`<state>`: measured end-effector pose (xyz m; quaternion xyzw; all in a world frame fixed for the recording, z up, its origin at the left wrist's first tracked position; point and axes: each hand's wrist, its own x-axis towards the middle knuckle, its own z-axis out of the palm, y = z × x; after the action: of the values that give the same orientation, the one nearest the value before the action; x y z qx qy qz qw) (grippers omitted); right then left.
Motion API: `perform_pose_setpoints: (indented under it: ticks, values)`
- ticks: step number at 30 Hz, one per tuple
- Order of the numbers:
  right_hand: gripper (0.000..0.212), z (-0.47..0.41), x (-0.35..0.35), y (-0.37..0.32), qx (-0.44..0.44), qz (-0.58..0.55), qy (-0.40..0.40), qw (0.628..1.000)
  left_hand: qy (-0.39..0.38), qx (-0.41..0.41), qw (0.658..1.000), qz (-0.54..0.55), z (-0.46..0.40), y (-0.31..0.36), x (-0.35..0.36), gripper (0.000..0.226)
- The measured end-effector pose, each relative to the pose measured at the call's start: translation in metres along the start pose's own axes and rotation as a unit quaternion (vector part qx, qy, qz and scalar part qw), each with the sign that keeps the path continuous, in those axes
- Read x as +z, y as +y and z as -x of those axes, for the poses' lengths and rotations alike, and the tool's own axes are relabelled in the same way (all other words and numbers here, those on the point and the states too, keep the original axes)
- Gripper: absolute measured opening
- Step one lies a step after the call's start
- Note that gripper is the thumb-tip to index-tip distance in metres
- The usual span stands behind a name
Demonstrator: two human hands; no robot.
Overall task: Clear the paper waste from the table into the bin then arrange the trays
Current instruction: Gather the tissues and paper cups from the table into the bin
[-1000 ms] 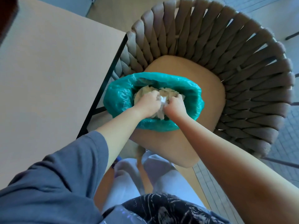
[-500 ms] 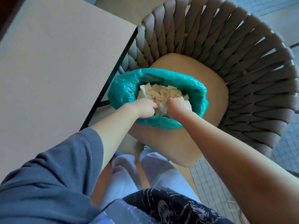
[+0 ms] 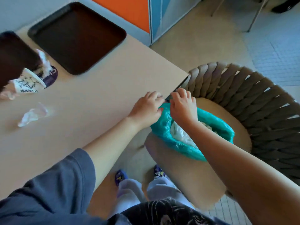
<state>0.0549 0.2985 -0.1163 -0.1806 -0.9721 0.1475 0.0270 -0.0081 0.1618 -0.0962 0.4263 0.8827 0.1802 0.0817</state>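
The bin, lined with a teal bag (image 3: 164,133), stands on a chair seat beside the table and holds crumpled white paper (image 3: 180,135). My left hand (image 3: 146,108) hovers at the table's near edge, right by the liner's rim, with loosely curled fingers and nothing in it. My right hand (image 3: 183,106) is above the bin's far-left rim, fingers spread and bent, also holding nothing. On the table lie a crumpled clear wrapper (image 3: 34,114), a tipped paper cup (image 3: 27,82) and a tissue (image 3: 43,59). A dark tray (image 3: 76,36) sits at the back, and a second tray (image 3: 14,52) is at the far left.
A woven rope chair (image 3: 259,103) wraps around the bin on the right. A purple round lid (image 3: 52,75) lies by the cup. The beige table (image 3: 97,88) ends in a corner near my hands. An orange and blue cabinet (image 3: 146,13) stands behind.
Both hands have lifted out of the bin and let go of the paper they pressed down. The view has swung left and up, so the trays and waste on the table now show.
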Motion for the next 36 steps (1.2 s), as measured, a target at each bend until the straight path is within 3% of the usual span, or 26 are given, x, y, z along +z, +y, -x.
perform_pose_setpoints:
  ticks: [12, 21, 29, 36]
  values:
    - [0.039, -0.031, 0.011, -0.177, -0.136, -0.028, -0.060, 0.988, 0.120, -0.219, 0.966, -0.065, 0.118, -0.130, -0.089, 0.039]
    - [0.041, -0.032, 0.039, -0.283, -0.188, -0.041, -0.137, 0.972, 0.126, -0.360, 0.922, -0.059, 0.197, -0.214, -0.115, 0.037]
    - [0.041, -0.043, 0.065, -0.348, -0.221, -0.046, -0.172, 0.959, 0.085, -0.407, 0.909, 0.015, 0.217, -0.268, -0.109, 0.037]
    - [0.041, -0.063, 0.083, -0.418, -0.259, -0.062, -0.170, 0.949, 0.169, -0.361, 0.917, 0.006, 0.225, -0.318, -0.109, 0.029]
